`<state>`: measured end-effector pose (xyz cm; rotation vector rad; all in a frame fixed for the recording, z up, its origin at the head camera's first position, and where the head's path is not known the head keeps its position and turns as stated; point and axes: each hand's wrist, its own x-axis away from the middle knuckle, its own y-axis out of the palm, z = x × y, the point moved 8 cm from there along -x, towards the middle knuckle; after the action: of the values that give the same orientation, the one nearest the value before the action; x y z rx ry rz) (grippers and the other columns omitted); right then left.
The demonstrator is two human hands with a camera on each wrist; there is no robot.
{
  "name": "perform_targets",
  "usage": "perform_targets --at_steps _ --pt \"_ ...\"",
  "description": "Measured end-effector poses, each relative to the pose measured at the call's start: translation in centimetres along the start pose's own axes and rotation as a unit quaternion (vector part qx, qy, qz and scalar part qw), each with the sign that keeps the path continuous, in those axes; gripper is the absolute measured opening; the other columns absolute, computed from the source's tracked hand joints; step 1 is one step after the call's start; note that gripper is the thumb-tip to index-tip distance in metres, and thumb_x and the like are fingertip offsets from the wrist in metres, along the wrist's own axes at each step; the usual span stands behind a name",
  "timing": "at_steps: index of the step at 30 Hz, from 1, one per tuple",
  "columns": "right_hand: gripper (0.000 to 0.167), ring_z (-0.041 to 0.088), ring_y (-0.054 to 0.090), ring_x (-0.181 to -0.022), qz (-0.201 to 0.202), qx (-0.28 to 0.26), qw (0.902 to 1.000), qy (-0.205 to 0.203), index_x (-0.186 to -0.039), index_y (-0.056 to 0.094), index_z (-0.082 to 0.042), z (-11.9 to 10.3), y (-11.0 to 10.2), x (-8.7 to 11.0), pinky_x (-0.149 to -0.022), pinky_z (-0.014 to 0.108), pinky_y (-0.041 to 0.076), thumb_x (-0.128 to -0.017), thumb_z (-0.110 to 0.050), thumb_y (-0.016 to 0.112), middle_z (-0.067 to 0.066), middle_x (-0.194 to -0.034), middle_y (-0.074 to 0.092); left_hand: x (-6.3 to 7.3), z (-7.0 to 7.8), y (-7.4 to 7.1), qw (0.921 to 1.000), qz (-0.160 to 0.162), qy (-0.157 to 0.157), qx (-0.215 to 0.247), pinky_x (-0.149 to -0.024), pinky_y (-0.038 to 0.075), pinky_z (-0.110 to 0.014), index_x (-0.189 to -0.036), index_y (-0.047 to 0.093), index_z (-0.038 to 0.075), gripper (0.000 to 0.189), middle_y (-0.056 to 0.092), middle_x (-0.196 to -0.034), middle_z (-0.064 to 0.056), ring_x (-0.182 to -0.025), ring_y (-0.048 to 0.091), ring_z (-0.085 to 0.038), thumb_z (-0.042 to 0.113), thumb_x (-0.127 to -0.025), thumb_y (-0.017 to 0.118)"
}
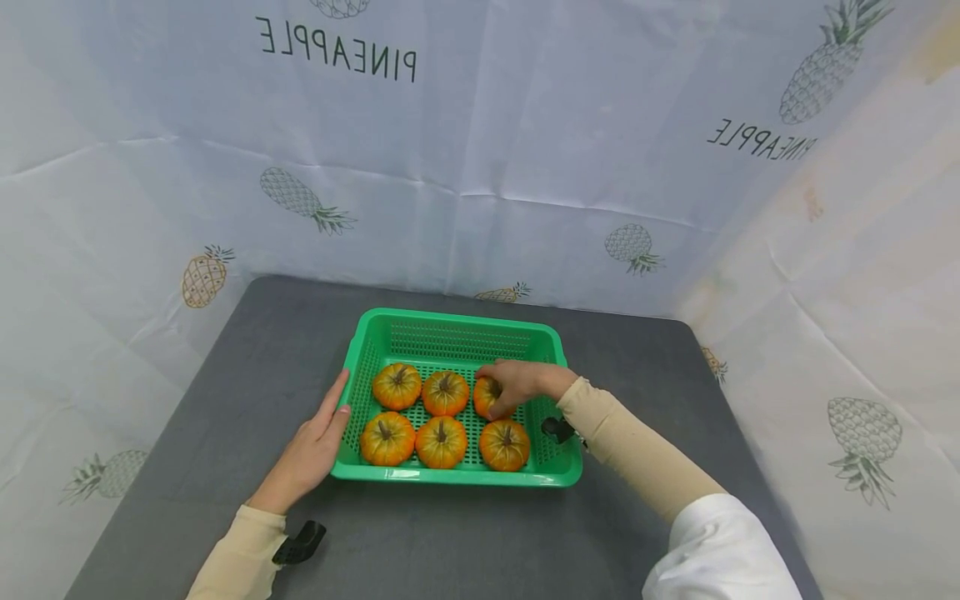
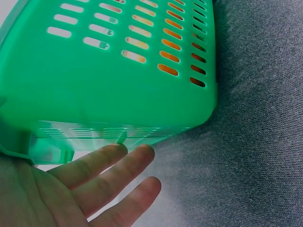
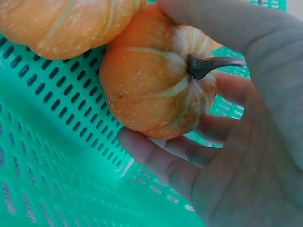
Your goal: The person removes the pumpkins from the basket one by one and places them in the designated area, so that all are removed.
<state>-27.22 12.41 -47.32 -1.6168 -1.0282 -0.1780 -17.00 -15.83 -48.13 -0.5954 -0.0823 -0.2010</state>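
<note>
Pumpkins [image 1: 441, 442] are sitting in two rows of three inside a green perforated basket [image 1: 457, 477] on the dark gray counter [image 1: 435, 537]. In the far row, toward the basket's right edge, the right hand [image 1: 516, 380] is gripping one pumpkin [image 3: 151, 80], thumb and fingers clamping round its sides. The left hand [image 1: 313, 452] is touching the basket's left edge, its fingers [image 2: 113, 178] straight and slightly apart.

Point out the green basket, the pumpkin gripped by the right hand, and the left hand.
Green basket [image 1: 457, 477], head view: near rim.
Gripped pumpkin [image 3: 147, 80], right wrist view: orange side.
Left hand [image 1: 311, 450], head view: back of the hand.
</note>
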Motion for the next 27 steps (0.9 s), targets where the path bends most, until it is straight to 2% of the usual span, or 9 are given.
perform_targets --at_steps 4,7,9,11,13,14,16,19,27 --pt "0.076 0.025 0.052 -0.123 0.005 -0.022 0.9997 -0.01 -0.157 0.037 -0.015 -0.1 -0.2 0.3 -0.101 0.044 0.049 -0.093 -0.041 0.07 0.012 -0.146 0.049 0.0 0.0 0.1 1.0 -0.002 0.002 0.006 -0.081 0.041 -0.039 -0.163 -0.003 0.038 0.058 0.031 -0.058 0.003 -0.05 0.027 -0.013 0.043 -0.112 0.024" --pt "0.076 0.024 0.053 -0.12 0.012 -0.038 0.999 -0.017 -0.157 0.038 -0.014 -0.2 -0.4 0.5 -0.099 0.043 0.05 -0.094 -0.043 0.069 0.011 -0.144 0.051 0.0 0.1 0.0 1.0 -0.002 0.004 0.004 -0.082 0.041 -0.04 -0.163 -0.003 0.038 0.058 0.034 -0.06 0.003 -0.056 0.035 -0.015 0.043 -0.112 0.024" --pt "0.076 0.024 0.054 -0.12 0.02 -0.045 0.9985 -0.023 -0.156 0.039 -0.013 -0.2 -0.5 0.6 -0.099 0.043 0.05 -0.094 -0.044 0.069 0.011 -0.144 0.052 0.0 0.1 0.0 1.0 -0.001 0.007 -0.001 -0.084 0.04 -0.042 -0.163 -0.003 0.037 0.058 0.038 -0.064 0.0 -0.067 0.045 -0.02 0.043 -0.113 0.024" --pt "0.076 0.024 0.053 -0.122 0.033 -0.053 0.9976 -0.028 -0.155 0.039 -0.012 -0.2 -0.7 0.8 -0.1 0.042 0.05 -0.094 -0.044 0.068 0.011 -0.145 0.05 0.1 0.2 0.0 0.9999 0.002 0.013 -0.001 -0.087 0.042 -0.046 -0.163 -0.003 0.036 0.058 0.052 -0.079 -0.009 -0.09 0.058 -0.03 0.041 -0.113 0.024" --pt "0.075 0.024 0.053 -0.122 0.049 -0.068 0.9957 -0.039 -0.155 0.039 -0.01 -0.2 -0.8 0.9 -0.1 0.042 0.05 -0.094 -0.043 0.068 0.011 -0.146 0.049 0.2 0.4 -0.1 0.9998 0.004 0.02 -0.002 -0.094 0.043 -0.051 -0.164 -0.003 0.034 0.058 0.061 -0.11 -0.02 -0.119 0.055 -0.038 0.041 -0.113 0.024" --pt "0.075 0.024 0.053 -0.121 0.059 -0.08 0.9941 -0.046 -0.155 0.039 -0.009 -0.2 -0.9 1.0 -0.099 0.041 0.05 -0.094 -0.043 0.068 0.011 -0.145 0.049 0.2 0.4 -0.1 0.9998 0.004 0.021 0.001 -0.099 0.043 -0.056 -0.164 -0.003 0.034 0.058 0.058 -0.13 -0.025 -0.127 0.052 -0.043 0.041 -0.113 0.024" --pt "0.076 0.022 0.053 -0.118 0.076 -0.1 0.9904 -0.058 -0.155 0.038 -0.008 -0.1 -1.2 1.2 -0.096 0.039 0.051 -0.094 -0.043 0.068 0.011 -0.143 0.049 0.2 0.4 -0.1 0.9996 0.005 0.026 0.007 -0.109 0.038 -0.067 -0.164 -0.002 0.034 0.058 0.033 -0.161 -0.025 -0.145 0.037 -0.046 0.041 -0.113 0.024" --pt "0.075 0.02 0.056 -0.109 0.098 -0.125 0.9846 -0.073 -0.155 0.038 -0.009 -0.1 -1.5 1.6 -0.089 0.036 0.053 -0.095 -0.042 0.068 0.01 -0.136 0.051 0.2 0.5 0.0 0.9996 0.002 0.027 0.013 -0.113 0.029 -0.072 -0.164 -0.003 0.034 0.058 0.013 -0.169 -0.021 -0.15 0.026 -0.048 0.041 -0.113 0.024" --pt "0.075 0.018 0.059 -0.099 0.149 -0.158 0.9725 -0.086 -0.154 0.04 -0.009 -0.2 -2.0 2.1 -0.08 0.032 0.055 -0.094 -0.045 0.069 0.01 -0.129 0.052 0.2 0.5 0.0 0.9996 0.003 0.022 0.014 -0.113 0.029 -0.073 -0.164 -0.002 0.034 0.058 0.015 -0.168 -0.023 -0.149 0.026 -0.05 0.04 -0.113 0.025"
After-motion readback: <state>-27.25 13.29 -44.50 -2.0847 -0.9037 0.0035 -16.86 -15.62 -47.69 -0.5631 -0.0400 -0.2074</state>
